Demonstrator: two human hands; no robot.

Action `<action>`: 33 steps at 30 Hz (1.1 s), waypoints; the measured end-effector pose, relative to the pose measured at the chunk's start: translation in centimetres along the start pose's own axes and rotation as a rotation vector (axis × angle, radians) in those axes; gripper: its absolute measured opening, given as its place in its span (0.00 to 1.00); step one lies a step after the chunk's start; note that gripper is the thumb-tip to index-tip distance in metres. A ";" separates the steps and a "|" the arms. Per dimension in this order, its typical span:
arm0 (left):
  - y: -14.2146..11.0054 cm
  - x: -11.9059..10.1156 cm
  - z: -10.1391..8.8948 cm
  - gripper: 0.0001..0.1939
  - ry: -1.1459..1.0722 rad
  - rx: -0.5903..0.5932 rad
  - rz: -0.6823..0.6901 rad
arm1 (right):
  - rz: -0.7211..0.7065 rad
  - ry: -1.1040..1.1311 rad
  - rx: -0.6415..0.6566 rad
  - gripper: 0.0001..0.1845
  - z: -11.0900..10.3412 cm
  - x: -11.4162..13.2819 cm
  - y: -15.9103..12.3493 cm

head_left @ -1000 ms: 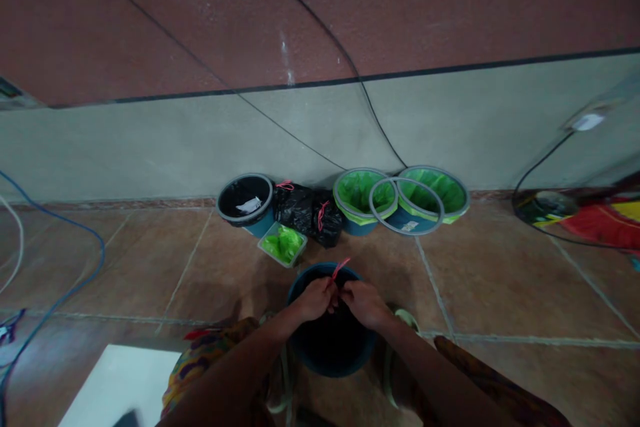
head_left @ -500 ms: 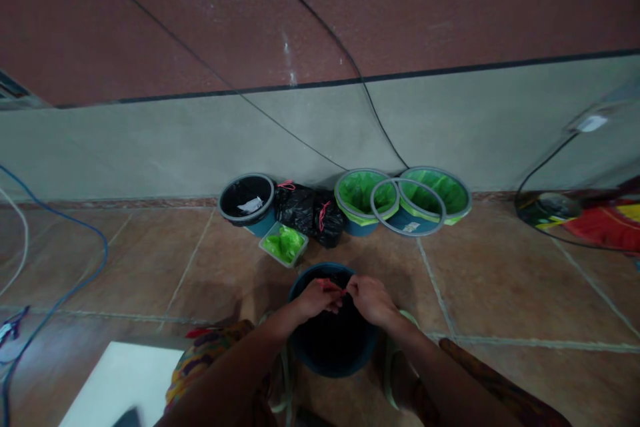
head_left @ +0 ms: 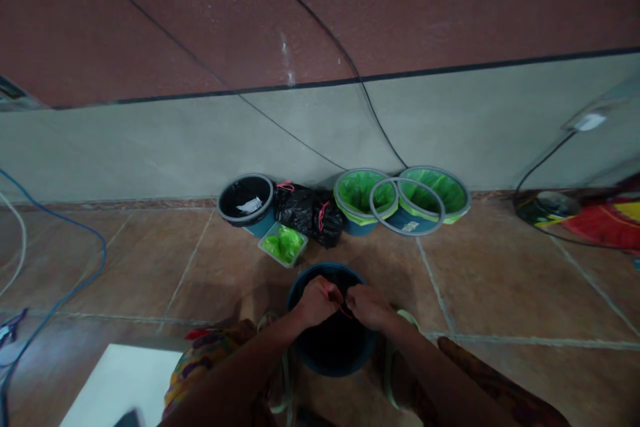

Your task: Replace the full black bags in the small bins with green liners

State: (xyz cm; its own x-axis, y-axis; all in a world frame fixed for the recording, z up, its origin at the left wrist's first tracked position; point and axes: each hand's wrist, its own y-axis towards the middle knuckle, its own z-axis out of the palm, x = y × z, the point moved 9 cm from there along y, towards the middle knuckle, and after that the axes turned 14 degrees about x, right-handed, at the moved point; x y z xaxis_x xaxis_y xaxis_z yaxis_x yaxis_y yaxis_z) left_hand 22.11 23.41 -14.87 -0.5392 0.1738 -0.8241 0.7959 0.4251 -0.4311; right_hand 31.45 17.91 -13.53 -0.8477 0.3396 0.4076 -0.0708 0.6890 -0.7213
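Note:
A blue bin point(head_left: 300, 281) with a black bag inside stands on the tiled floor right in front of me. Both my hands meet over its mouth. My left hand point(head_left: 315, 301) and my right hand point(head_left: 367, 305) are closed, pinching the bag's thin red drawstring point(head_left: 334, 295) between them. The string runs from one hand to the other; the bag's top is mostly hidden under my fingers.
Along the wall stand a black-lined bin point(head_left: 245, 199), two tied black bags point(head_left: 307, 210), a tray of green bags point(head_left: 283, 244), two green-lined bins point(head_left: 361, 195) and a loose grey ring point(head_left: 406, 207). Cables point(head_left: 70, 280) lie on the left, a white board point(head_left: 117, 383) near my knee.
The red string's free end, sticking up a second ago, has been drawn down between my hands. My hands parted slightly, then came back together lower over the bin.

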 end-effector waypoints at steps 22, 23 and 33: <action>-0.9 -0.9 -0.7 0.08 0.102 -0.195 0.096 | -0.097 0.500 -0.005 0.16 1.7 -0.3 2.7; -0.8 -0.8 -0.6 0.08 0.119 -0.188 0.086 | -0.087 0.472 -0.004 0.16 1.7 -0.3 2.6; -0.7 -0.4 -0.8 0.05 0.329 -0.088 -0.119 | 0.049 -0.072 -0.122 0.19 0.4 0.2 1.4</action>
State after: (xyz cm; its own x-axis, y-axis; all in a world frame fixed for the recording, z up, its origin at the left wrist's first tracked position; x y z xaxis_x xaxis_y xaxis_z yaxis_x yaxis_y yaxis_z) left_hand 21.54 23.73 -13.95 -0.6976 0.3892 -0.6016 0.7033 0.5318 -0.4716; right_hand 30.92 18.65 -14.66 -0.8845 0.3306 0.3292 0.0322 0.7472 -0.6638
